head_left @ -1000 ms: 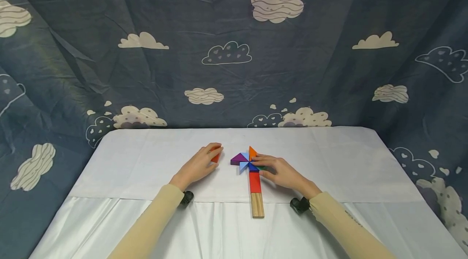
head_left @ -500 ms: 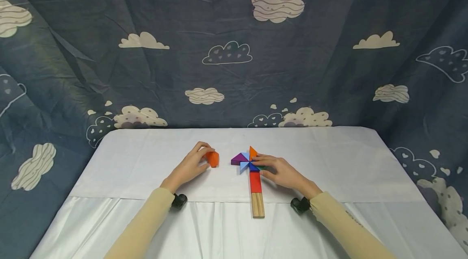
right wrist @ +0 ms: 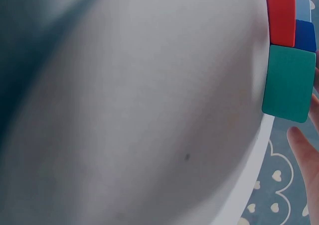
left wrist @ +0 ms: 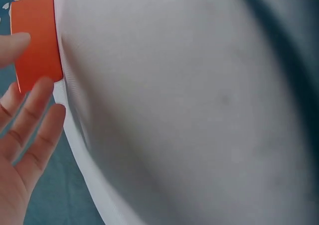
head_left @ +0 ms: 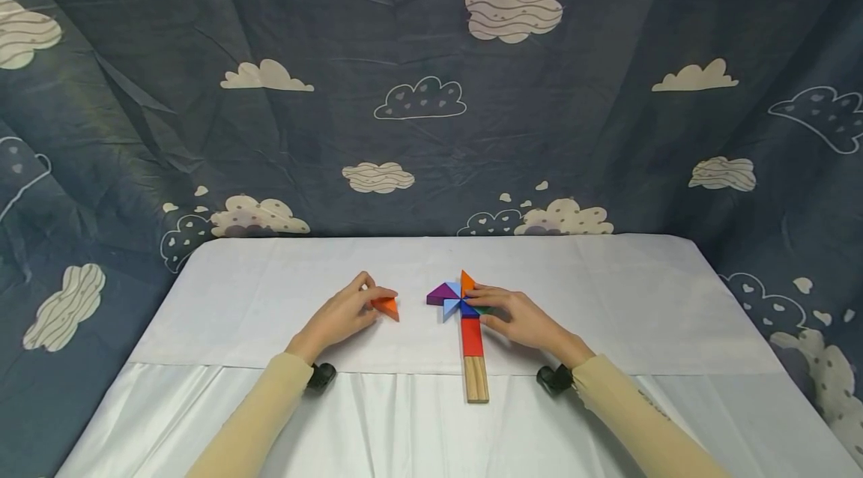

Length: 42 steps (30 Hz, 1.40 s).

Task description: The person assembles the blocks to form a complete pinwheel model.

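Note:
My left hand (head_left: 340,317) pinches an orange triangular block (head_left: 386,306) between thumb and fingers, left of the arrangement. In the left wrist view the thumb and fingertips touch the orange block's broad side (left wrist: 37,41). Pinwheel-like, the blocks at the table's middle include a purple triangle (head_left: 441,291), light blue triangles (head_left: 450,307), another orange triangle (head_left: 466,283) and a dark blue piece (head_left: 468,309). Extended fingers of my right hand (head_left: 519,318) rest over the pinwheel's right side, partly hiding a green block (right wrist: 290,83). The right thumb lies close to that green block.
Below the pinwheel, a red block (head_left: 472,337) and a plain wooden block (head_left: 476,379) line up toward the front. A white cloth (head_left: 607,298) covers the table. Behind hangs a dark curtain (head_left: 431,28) with cloud prints.
The left hand has moved left and toward me with the orange triangular block, turning it so that a point faces down. The right hand and the arranged blocks stay put.

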{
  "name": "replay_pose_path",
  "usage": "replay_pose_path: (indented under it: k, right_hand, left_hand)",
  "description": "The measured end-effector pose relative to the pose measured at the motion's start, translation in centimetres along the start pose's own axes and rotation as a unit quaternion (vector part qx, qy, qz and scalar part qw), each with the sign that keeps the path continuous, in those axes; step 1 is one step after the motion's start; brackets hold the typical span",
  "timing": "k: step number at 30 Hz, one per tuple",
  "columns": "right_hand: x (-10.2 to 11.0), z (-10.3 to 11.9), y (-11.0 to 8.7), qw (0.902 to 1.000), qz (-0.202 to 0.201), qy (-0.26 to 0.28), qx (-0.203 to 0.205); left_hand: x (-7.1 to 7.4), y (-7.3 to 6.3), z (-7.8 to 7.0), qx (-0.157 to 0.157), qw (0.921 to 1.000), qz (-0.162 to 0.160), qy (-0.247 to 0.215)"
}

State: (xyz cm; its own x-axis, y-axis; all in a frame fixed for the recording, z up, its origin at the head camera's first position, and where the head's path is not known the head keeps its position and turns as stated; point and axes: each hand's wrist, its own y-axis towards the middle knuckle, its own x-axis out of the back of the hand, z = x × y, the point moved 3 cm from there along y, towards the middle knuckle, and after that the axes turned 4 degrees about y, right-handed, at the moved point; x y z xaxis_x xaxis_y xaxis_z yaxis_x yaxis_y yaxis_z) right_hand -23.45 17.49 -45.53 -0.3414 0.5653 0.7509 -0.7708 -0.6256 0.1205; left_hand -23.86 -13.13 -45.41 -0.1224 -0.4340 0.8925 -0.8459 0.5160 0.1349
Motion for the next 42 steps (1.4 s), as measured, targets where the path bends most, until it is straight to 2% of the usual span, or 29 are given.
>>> replay_pose_path:
  k: [12, 18, 24, 29, 33, 37, 42]
  right_hand:
    - [0.1, 0.3, -0.1, 1.0, -0.004, 0.004, 0.003]
    - [0.1, 0.3, -0.1, 1.0, -0.006, 0.002, 0.001]
    - [0.0, 0.1, -0.1, 1.0, -0.006, -0.001, 0.0]
    - [0.0, 0.1, -0.1, 1.0, -0.004, -0.003, -0.001]
    - [0.0, 0.1, -0.1, 1.0, -0.004, -0.004, 0.0]
    - [0.0, 0.2, -0.1, 1.0, -0.003, -0.003, 0.0]
    - [0.0, 0.2, -0.1, 1.0, -0.003, -0.003, 0.006]
  left_hand:
    - [-0.4, -0.3, -1.6, -0.039, 0.9975, 0.045, -0.039]
    - [-0.2, -0.3, -1.9, -0.068, 0.997, 0.038, -0.004]
    - [-0.3, -0.2, -2.4, -0.094, 0.9935, 0.06, -0.019]
    - [-0.5, -0.2, -2.9, -0.105, 0.9934, 0.043, -0.014]
    - [-0.6, 0.0, -3.5, -0.109, 0.9933, 0.02, -0.032]
    - [-0.6, 0.3, -4.7, -0.115, 0.9917, 0.006, -0.057]
    - [-1.0, 0.8, -6.2, -0.125, 0.9913, 0.004, -0.042]
